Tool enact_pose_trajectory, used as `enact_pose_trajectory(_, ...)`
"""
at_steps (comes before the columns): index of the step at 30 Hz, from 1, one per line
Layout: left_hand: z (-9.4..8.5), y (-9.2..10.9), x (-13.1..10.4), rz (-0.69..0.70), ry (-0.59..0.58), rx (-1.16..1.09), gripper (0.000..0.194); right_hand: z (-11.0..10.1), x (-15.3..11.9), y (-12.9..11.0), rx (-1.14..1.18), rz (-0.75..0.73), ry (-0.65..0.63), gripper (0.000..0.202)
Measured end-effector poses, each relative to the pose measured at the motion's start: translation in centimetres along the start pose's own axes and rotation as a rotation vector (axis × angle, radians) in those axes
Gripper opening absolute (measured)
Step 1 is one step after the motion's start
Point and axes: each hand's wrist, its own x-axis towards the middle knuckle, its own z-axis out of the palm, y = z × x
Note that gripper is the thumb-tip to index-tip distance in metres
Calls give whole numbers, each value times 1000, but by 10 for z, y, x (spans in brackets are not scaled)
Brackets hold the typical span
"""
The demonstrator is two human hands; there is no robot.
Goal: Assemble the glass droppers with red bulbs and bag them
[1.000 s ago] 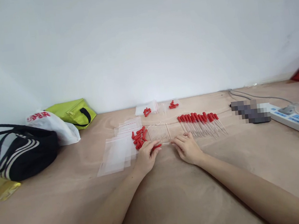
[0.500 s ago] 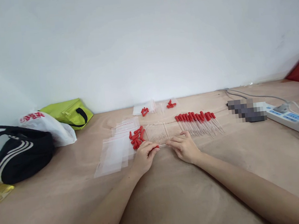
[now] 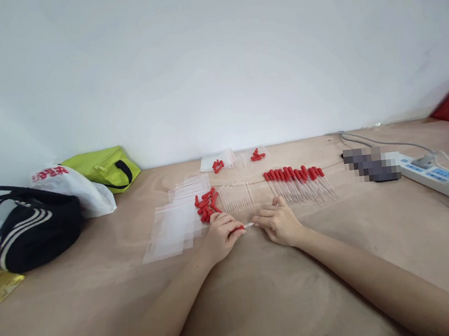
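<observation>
Table (image 3: 286,295) with a smooth light-brown top runs back to a plain pale wall (image 3: 214,67). At left sit a black fabric bag with white stripes (image 3: 67,216), a white plastic bag with red lettering (image 3: 93,195) and a lime-green zipped pouch (image 3: 104,164); at right a white power strip (image 3: 417,170) lies beside a pixelated dark object (image 3: 369,166).

Low over the table's middle, between the two hands, is a slim clear tube (image 3: 249,224), its left end meeting a small red rubber bulb (image 3: 239,228); how far it goes in, I cannot tell. The left hand (image 3: 219,238) is clamped on the bulb, thumb against fingers, and the right hand (image 3: 280,223) pinches the tube's other end. Just beyond them lie a heap of loose red bulbs (image 3: 208,207), a row of bare clear tubes (image 3: 235,198) and a fan of red-topped tubes (image 3: 298,181), with flat clear zip bags (image 3: 170,230) to the left.

Compared with half a second ago, both hands sit closer to the person, the tube slants up slightly to the right, and more of the heap shows above the left hand.
</observation>
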Motion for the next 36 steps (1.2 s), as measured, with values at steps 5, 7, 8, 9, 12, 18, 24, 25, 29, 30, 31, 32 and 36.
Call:
enact_pose_trajectory(5, -1, 1, 1, -18, 8, -19, 14, 3, 2, -5, -18, 2, 26, 23)
enact_pose_trajectory(7, -2, 2, 1, -25, 1, -22, 14, 5, 3, -6, -26, -5, 28, 22)
enact_pose_trajectory(8, -2, 2, 1, -24, -5, -23, 14, 6, 3, -6, -28, -6, 27, 22)
enact_pose_trajectory(9, -2, 2, 2, -20, -12, -24, 14, 6, 4, -7, -30, -6, 25, 22)
enact_pose_trajectory(12, -3, 4, 3, -6, -19, -20, 13, 8, 5, -9, -31, 2, 27, 21)
enact_pose_trajectory(18, -2, 2, 4, 14, -39, 5, 15, 8, 6, -10, -41, 4, 16, 22)
enact_pose_trajectory(24, -6, -11, 6, 70, 74, 146, 15, -1, 13, -17, -118, 44, 37, 22)
enact_pose_trajectory(25, -7, -13, 5, 66, 120, 175, 15, -3, 14, -19, -143, 52, 33, 22)
enact_pose_trajectory(29, -6, -16, 3, -8, 264, 262, 26, -7, 13, -17, -200, 144, 1, 25)
enact_pose_trajectory(30, -5, -17, 3, -38, 285, 274, 28, -9, 12, -13, -206, 208, 10, 25)
enact_pose_trajectory(31, -4, -17, 2, -67, 302, 283, 29, -10, 12, -7, -209, 291, 23, 25)
enact_pose_trajectory(32, -3, -18, 2, -94, 312, 290, 30, -12, 13, 1, -211, 387, 39, 25)
enact_pose_trajectory(36, -1, -18, 3, -154, 306, 300, 29, -15, 23, 36, -208, 779, 55, 25)
